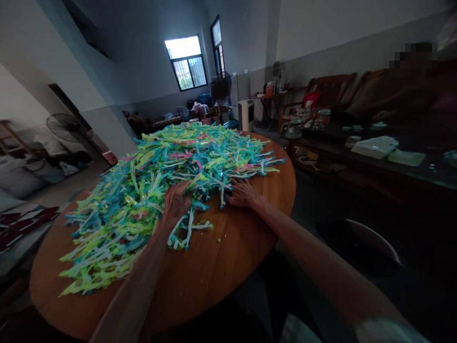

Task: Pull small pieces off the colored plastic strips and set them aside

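Note:
A big tangled heap of thin, soft-looking strips [153, 176] in blue, yellow-green, white and some pink covers much of a round wooden table [235, 238]. My left hand [177, 200] presses into the heap's near side, its fingers curled among the strips and their tips partly hidden. At the heap's right front edge, my right hand [244, 194] rests low over the wood with its fingers spread, touching or just beside the strips. A few loose strips [189, 231] lie on the table between my forearms, in front of the heap.
On the right, a long dark table [435, 171] holds a glass pot [294, 128], small cups and a tissue pack [374, 146]; a person [400, 95] sits behind it. A stool [371, 243] stands at the lower right. A fan [64, 127] and sacks [21, 176] are on the left.

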{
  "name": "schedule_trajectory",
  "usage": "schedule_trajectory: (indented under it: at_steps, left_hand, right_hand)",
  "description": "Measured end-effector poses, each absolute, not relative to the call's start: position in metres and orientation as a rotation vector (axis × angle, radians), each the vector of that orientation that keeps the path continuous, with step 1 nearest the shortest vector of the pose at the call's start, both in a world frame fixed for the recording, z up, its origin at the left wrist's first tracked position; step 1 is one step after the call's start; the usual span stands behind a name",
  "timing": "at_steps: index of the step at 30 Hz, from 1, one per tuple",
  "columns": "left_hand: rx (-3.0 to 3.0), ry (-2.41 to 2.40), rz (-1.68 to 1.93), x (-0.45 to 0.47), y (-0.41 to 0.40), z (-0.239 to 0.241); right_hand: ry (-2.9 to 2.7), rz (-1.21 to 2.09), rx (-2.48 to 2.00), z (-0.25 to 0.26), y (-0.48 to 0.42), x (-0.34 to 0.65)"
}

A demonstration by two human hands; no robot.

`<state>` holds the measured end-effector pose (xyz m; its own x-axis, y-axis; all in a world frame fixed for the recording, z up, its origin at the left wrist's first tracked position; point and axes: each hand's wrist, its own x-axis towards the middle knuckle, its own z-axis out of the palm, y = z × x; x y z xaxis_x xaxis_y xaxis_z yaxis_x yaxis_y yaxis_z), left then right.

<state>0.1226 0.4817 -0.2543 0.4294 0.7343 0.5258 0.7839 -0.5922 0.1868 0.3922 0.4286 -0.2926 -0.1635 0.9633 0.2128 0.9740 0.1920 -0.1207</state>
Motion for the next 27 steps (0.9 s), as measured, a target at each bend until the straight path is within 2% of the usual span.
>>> schedule_trajectory:
  at_steps: [7,16,22,27]
  left_hand:
    - [-2.771,-1.181,-0.747,0.098,0.461,-0.246]
    - [-2.708,-1.098,-0.357,0.055,0.404,-0.254]
    - [-2.588,-1.274,-0.585,0.077,0.36,-0.244]
    - [-2.588,-1.363,-0.609,0.105,0.327,-0.268]
  right_hand:
    - [-2.306,-0.051,-1.619,-0.296,0.384,0.369]
    - [-2.347,0.1,-1.438,-0.283,0.34,0.347]
    - [-2.311,0.007,-1.267,-0.294,0.335,0.336]
    - [-2.197,0.041,-1.308,-0.313,0.341,0.329]
